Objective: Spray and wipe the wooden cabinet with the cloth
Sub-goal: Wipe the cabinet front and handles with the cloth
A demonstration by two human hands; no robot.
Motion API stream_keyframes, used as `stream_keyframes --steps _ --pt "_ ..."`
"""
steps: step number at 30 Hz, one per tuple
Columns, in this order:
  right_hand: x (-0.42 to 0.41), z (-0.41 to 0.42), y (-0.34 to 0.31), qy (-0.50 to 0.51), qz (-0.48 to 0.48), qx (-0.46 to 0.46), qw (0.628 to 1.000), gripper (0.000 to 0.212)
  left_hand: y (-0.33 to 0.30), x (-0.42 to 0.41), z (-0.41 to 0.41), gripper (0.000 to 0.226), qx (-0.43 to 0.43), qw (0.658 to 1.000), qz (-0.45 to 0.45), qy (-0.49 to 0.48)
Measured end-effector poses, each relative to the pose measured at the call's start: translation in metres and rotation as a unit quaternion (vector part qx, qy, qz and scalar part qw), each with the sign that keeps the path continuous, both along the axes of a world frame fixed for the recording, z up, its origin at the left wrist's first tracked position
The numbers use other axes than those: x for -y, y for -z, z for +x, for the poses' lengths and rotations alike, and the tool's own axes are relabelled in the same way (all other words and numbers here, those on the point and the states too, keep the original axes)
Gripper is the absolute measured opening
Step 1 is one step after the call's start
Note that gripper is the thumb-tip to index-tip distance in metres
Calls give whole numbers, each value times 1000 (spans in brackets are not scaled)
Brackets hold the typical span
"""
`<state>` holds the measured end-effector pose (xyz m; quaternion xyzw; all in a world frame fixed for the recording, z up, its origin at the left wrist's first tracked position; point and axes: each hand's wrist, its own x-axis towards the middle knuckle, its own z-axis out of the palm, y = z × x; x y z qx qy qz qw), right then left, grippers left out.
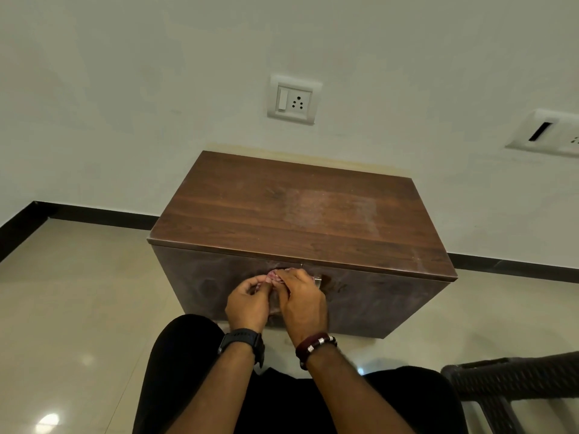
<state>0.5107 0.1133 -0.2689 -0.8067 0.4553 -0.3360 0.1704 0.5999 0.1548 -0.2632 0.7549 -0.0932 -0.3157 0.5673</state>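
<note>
A low dark wooden cabinet [300,214] stands against the wall, with a pale smeared patch on its top. Both hands are close together in front of its doors, near a metal handle [318,281]. My left hand [249,303] and my right hand [302,300] hold a small pinkish patterned cloth [275,276] bunched between the fingers. Most of the cloth is hidden by the hands. No spray bottle is in view.
A white wall with a switch and socket plate [294,100] rises behind the cabinet, and another plate [548,133] is at the right. Glossy beige floor tiles [78,292] lie to the left. A dark woven plastic chair [513,389] stands at the lower right. My dark-clad knees are below.
</note>
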Motion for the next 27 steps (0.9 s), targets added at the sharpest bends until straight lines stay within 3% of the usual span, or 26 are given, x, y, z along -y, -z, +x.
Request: stream_keyframes --steps 4,13,20,27 --pt "-10 -4 11 77 133 159 975 19 -7 -1 -9 5 106 994 -4 34" --pt "-15 -11 22 54 126 66 988 20 15 -12 -11 11 88 994 12 59" --pt "-18 -5 37 101 226 138 959 17 24 -13 -12 8 92 993 37 62" --pt "-10 3 44 147 294 152 932 10 27 -4 -6 4 105 989 67 77"
